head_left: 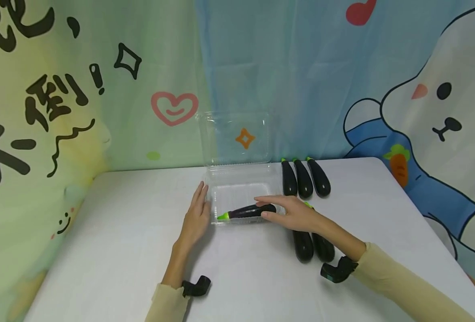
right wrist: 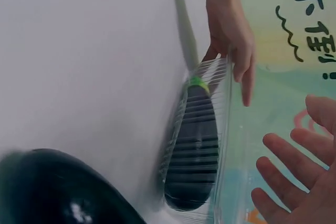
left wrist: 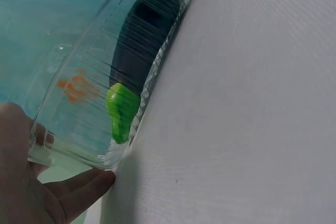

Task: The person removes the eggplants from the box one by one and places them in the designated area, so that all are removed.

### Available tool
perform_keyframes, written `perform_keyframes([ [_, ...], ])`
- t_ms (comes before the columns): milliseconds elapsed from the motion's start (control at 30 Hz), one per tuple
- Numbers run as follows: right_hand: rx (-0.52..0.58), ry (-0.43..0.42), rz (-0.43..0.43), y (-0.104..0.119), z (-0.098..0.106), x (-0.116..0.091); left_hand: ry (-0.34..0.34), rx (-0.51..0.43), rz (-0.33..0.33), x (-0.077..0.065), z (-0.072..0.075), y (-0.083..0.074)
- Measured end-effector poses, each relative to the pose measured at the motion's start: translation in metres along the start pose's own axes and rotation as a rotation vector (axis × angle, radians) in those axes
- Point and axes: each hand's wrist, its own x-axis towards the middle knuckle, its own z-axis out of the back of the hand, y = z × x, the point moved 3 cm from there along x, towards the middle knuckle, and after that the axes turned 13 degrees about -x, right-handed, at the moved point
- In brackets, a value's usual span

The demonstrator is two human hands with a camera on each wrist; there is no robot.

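A clear plastic clamshell box (head_left: pixel 241 183) stands at the middle of the table, its lid (head_left: pixel 237 138) raised against the backdrop. Along its front wall lies a dark eggplant (head_left: pixel 245 211) with a bright green stem end pointing left. My left hand (head_left: pixel 197 219) rests at the box's left side, fingers straight along the wall; the left wrist view shows its fingertips (left wrist: pixel 105 179) by the box corner. Over the box's right front, my right hand (head_left: pixel 291 212) hovers above the eggplant's thick end. In the right wrist view its fingers (right wrist: pixel 294 161) are spread and hold nothing.
Three more eggplants (head_left: pixel 303 179) lie side by side to the right of the box. Nearer the front, two others (head_left: pixel 303 246) sit partly under the right forearm. A printed cloth backdrop (head_left: pixel 245 58) hangs right behind the white table (head_left: pixel 132 232).
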Motion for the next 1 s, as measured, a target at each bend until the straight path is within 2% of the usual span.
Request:
perform_keyframes([
  [233,0.012,0.085,0.027,-0.014,-0.009,0.03,-0.001,0.007,-0.009,-0.001,-0.001,-0.001],
  [533,-0.003,0.256,0.063,-0.028,-0.024,0.062,-0.014,0.005,-0.009,0.0,0.0,-0.003],
  [800,0.061,0.343,0.053,-0.034,-0.031,0.072,-0.017,0.013,-0.011,0.0,0.0,-0.003],
  [1000,0.045,0.37,0.066,-0.035,-0.033,0.078,-0.021,0.024,-0.019,0.002,0.001,-0.003],
])
